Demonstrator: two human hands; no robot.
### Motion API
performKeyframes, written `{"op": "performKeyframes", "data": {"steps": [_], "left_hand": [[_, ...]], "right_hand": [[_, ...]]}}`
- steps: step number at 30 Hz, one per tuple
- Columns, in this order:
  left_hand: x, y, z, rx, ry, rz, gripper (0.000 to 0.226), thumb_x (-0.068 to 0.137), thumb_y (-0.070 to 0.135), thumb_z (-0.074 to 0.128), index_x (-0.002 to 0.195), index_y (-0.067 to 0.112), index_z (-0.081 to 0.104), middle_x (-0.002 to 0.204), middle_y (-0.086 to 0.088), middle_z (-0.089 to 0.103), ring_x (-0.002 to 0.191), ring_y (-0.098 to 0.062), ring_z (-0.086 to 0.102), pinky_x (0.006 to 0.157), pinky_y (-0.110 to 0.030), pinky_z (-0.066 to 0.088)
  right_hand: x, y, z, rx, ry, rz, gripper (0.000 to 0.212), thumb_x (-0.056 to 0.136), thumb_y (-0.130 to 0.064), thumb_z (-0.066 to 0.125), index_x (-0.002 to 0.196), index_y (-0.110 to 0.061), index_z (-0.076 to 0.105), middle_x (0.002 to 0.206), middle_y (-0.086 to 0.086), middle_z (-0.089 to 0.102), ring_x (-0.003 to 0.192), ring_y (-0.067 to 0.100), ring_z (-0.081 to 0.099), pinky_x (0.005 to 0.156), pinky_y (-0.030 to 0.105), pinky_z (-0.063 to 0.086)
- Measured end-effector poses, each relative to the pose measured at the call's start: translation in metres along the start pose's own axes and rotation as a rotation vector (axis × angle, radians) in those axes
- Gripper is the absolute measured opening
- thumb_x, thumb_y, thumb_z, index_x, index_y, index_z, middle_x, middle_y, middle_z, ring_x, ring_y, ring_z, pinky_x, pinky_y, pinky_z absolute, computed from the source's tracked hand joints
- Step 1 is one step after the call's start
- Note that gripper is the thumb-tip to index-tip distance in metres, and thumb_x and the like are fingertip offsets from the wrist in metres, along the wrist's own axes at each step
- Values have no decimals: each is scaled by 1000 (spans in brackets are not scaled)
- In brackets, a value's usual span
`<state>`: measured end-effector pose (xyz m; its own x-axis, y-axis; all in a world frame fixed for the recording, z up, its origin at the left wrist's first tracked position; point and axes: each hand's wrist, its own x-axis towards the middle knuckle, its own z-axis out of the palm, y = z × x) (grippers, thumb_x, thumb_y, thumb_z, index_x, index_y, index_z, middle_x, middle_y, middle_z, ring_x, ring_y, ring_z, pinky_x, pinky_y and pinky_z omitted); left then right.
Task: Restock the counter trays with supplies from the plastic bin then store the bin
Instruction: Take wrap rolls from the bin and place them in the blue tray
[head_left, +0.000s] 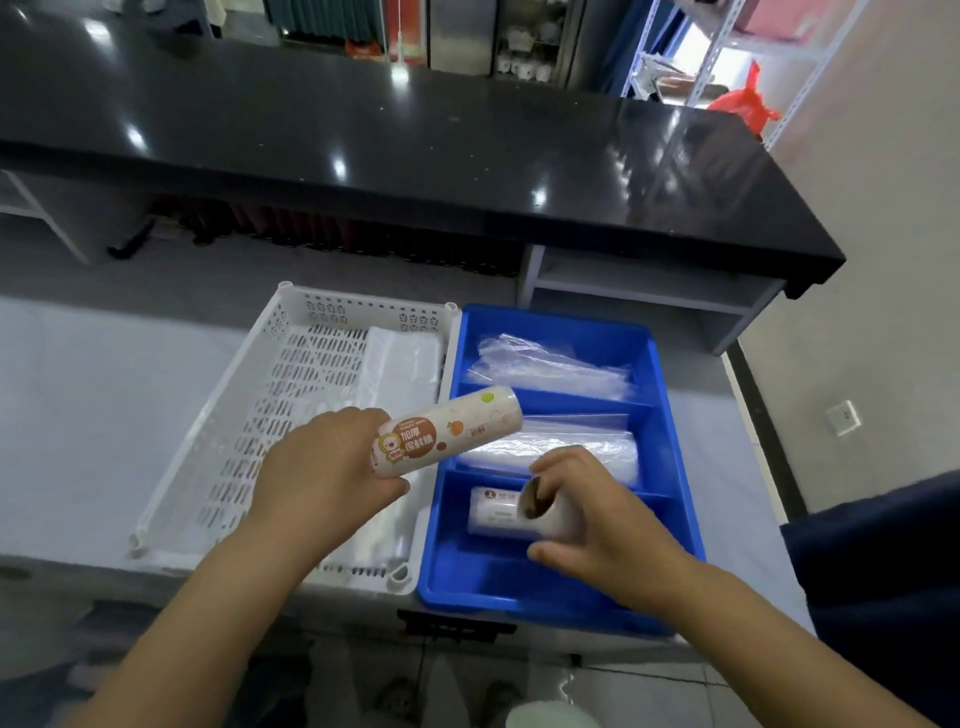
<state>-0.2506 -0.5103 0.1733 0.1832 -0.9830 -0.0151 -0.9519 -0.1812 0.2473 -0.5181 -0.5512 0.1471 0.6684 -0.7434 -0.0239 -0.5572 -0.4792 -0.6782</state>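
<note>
Head cam only. The left hand (322, 467) is clamped on a printed film roll (452, 431), held tilted across the seam between the white bin (218, 415) and the blue tray (670, 441) at centre frame. The right hand (602, 525) grips a second roll (534, 503) low in the tray's nearest compartment, core end showing. My worry is that both rolls are round and slick, so a loose hold could let one roll off the table (78, 415). That near slot also looks tight for two, and jamming could crumple the bags (571, 441) next door. Count: two rolls for sure (the white bit left of the core might be a third, can't tell), one bin, one tray with three compartments, two bag stacks in the tray, at least one bag pack (400, 364) in the bin.
</note>
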Motion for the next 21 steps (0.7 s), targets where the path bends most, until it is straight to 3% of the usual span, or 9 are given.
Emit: {"op": "performKeyframes", "data": {"steps": [3,6,8,11,15,18,21], "left_hand": [[4,14,6,-19,-43,58,36,63,55,68,89,37,51,81,14,59,69,-5,55,51,-22,44],[4,30,13,-35,-53,119,41,64,53,68,97,39,47,86,15,59,73,-6,57,54,-24,50],[4,40,16,-53,-68,144,46,64,48,68,101,38,43,87,16,57,72,-6,55,49,-20,44],[2,52,23,-53,-106,209,54,62,44,67,107,33,39,91,12,55,70,-6,48,46,-16,29],[-8,76,37,-90,-248,375,41,70,43,62,104,35,40,101,11,58,78,-6,54,57,-20,47],[-12,92,50,-53,-285,502,37,75,41,59,106,31,42,108,9,53,78,-5,47,57,-21,40],[-16,100,64,-113,-332,531,48,75,46,62,116,31,44,113,12,44,90,-5,49,67,-23,50]], "right_hand": [[-19,11,-3,137,144,159,75,71,-38,75,120,-62,24,118,-41,37,111,-9,45,79,9,50],[-32,19,-4,38,175,197,57,75,-45,69,111,-65,29,110,-38,46,104,-9,49,80,19,52],[-43,20,-12,72,249,210,48,76,-50,67,106,-65,32,106,-33,50,101,-8,52,74,17,52],[-56,16,-32,337,524,191,38,76,-45,63,102,-61,40,101,-32,54,100,-3,58,63,13,53],[-61,10,-64,289,874,139,37,83,-39,63,107,-54,39,97,-36,53,95,-5,58,64,6,49],[-64,13,-74,217,942,158,41,79,-48,61,113,-46,38,96,-41,49,93,-10,55,66,3,47],[-72,18,-72,161,942,189,43,76,-55,59,112,-46,37,98,-45,47,96,-14,53,64,0,46]]}}
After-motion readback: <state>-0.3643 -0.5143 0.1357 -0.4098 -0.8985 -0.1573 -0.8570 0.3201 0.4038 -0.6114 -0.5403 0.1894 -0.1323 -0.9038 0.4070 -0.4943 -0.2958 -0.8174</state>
